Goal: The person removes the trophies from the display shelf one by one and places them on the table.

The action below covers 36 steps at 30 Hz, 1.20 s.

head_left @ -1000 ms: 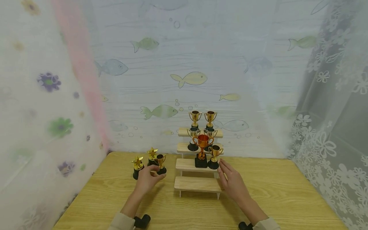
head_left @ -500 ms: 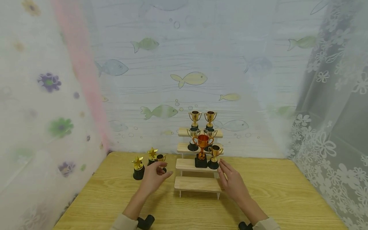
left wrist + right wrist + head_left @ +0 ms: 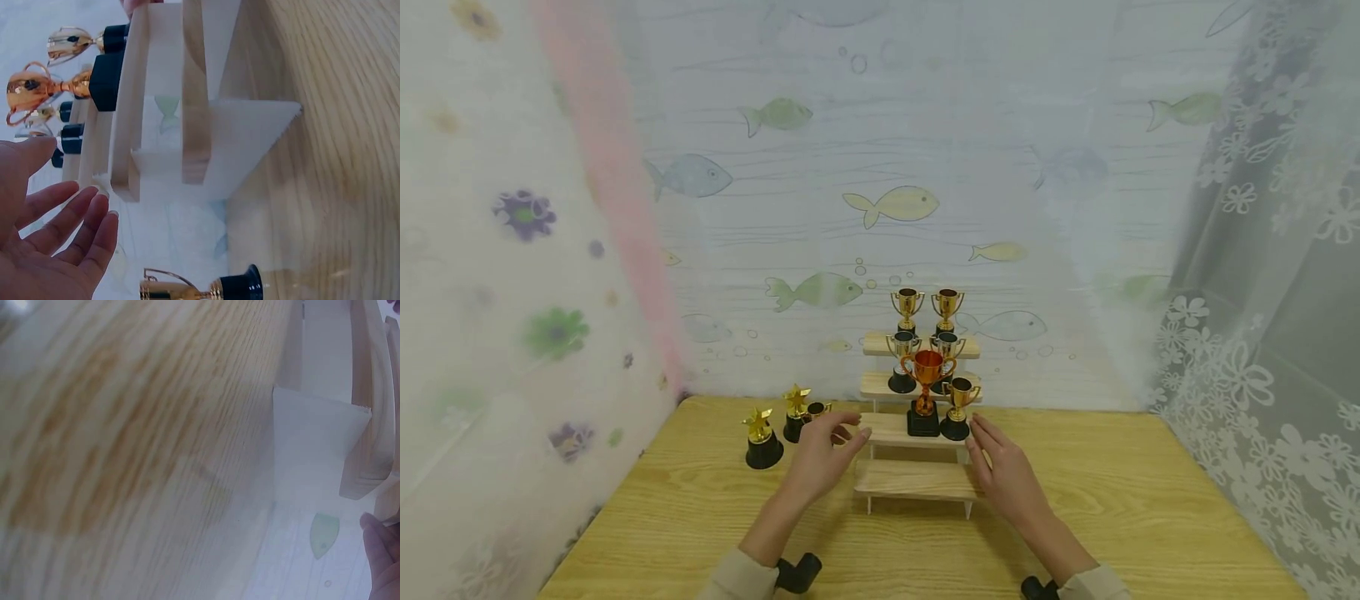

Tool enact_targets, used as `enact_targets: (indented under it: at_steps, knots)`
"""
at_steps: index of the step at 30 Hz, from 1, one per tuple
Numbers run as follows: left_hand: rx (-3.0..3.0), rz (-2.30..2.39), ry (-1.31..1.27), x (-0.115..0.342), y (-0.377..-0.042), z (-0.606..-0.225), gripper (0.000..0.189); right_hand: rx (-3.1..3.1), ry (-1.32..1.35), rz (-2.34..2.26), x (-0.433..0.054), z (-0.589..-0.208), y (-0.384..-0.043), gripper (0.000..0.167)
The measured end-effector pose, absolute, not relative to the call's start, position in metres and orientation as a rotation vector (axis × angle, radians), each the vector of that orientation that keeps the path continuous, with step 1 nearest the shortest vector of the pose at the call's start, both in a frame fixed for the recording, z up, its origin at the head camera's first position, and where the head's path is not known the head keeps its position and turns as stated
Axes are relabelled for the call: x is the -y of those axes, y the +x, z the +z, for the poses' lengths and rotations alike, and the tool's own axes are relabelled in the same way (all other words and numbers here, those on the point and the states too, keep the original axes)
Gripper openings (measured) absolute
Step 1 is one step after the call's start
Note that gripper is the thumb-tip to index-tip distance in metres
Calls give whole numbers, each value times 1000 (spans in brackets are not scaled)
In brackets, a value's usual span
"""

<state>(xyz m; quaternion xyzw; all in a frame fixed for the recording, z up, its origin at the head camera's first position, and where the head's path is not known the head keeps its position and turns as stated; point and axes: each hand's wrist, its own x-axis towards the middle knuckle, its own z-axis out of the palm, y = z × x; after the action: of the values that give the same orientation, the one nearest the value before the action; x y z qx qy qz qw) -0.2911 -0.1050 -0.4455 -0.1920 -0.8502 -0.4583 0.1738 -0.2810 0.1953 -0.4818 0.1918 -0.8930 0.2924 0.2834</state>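
Observation:
My left hand [image 3: 820, 458], fingers apart and holding nothing, hovers by the left end of the stepped wooden stand [image 3: 917, 479]. Just behind it on the table is a small gold trophy cup [image 3: 234, 289], partly hidden in the head view. At the stand's right end, my right hand [image 3: 1011, 475] keeps its fingers straight against or very near the second step. That step carries an orange trophy cup [image 3: 927, 392] and another gold trophy cup [image 3: 957, 408] beside my right fingertips. Silver trophy cups [image 3: 902, 362] stand one step higher, and gold cups [image 3: 907, 310] top the stand.
Two gold star trophies [image 3: 763, 437] with black bases stand on the table to the left. The wooden table [image 3: 1097, 492] extends on both sides of the stand. A fish-patterned curtain [image 3: 880, 167] hangs behind, with a lace-flower curtain [image 3: 1247, 375] at right.
My left hand has moved right, away from the gold trophy cup on the table, to the stand's left end. My right hand stays at the stand. The cups have not moved.

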Motion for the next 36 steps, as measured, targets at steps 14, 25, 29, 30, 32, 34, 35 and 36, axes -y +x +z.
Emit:
enact_targets:
  at_steps: [14,25,29,30,32,34,35,36]
  knots:
    - [2446,-1296,-627,70,-300,-431,37,2382,519,767,-196,-484,-282,40]
    - [2477,-1327,-576,45,-310,-431,50,2398,511,790,-198,-483,-283,41]
    - [2487,-1310,-535,37,-314,-433,49,2403,508,789,-198,-483,-283,41]
    - [2484,-1307,-527,36,-315,-434,49,2405,506,790,-198,-483,-283,41]
    - [2484,-1302,-508,32,-316,-434,49,2409,502,794,-197,-483,-283,41]
    - [2478,-1300,-499,29,-316,-434,49,2413,499,793,-197,-483,-283,41]
    - [2476,-1298,-493,28,-316,-434,50,2413,499,794,-197,-483,-283,41]
    - [2471,-1296,-488,26,-316,-434,49,2413,499,794,-197,-483,-283,41]
